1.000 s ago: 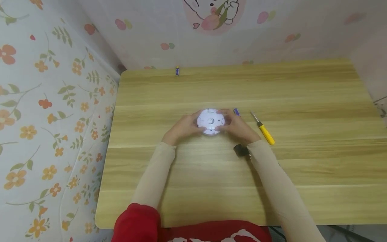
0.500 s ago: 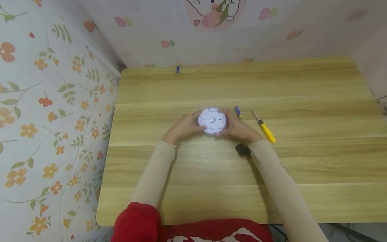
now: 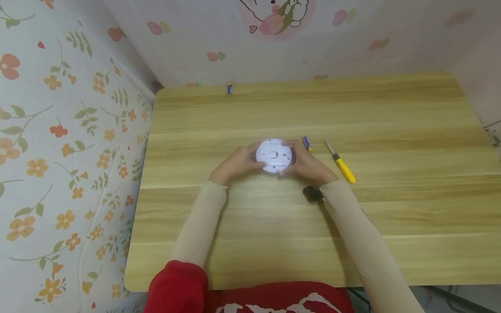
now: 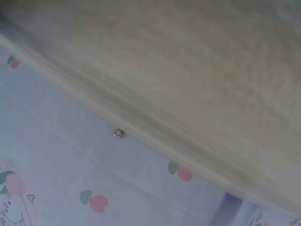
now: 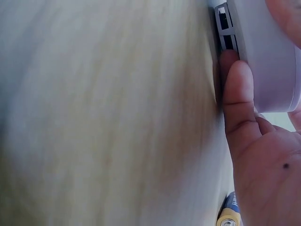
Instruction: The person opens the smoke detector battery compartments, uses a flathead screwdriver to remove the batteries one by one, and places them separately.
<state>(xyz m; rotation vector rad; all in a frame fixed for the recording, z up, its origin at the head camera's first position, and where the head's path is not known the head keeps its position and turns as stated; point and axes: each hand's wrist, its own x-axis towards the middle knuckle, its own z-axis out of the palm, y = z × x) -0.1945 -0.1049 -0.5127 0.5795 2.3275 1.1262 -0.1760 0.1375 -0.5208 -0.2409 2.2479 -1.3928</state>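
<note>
Over the middle of the table in the head view is a round white smoke detector [image 3: 273,156], flat side up with printed markings and a small central recess. My left hand [image 3: 242,164] grips its left edge, thumb on the lower rim. From the other side my right hand [image 3: 307,165] holds it, fingers at the upper rim and thumb low. In the right wrist view, the thumb lies along the white housing [image 5: 270,66], beside dark slots near the tabletop. The left wrist view does not show the left hand.
A blue-yellow battery [image 3: 307,144] lies beyond the right hand, with a yellow-handled screwdriver [image 3: 344,169] farther right. Another battery [image 3: 229,89] is at the table's back edge. A black object [image 3: 312,194] is partly hidden by the right sleeve. Patterned cloth [image 3: 172,43] borders the table [image 3: 391,130].
My right thumb has slid from the upper face of the smoke detector down to its lower right edge. The smoke detector and left hand stay nearly in place.
</note>
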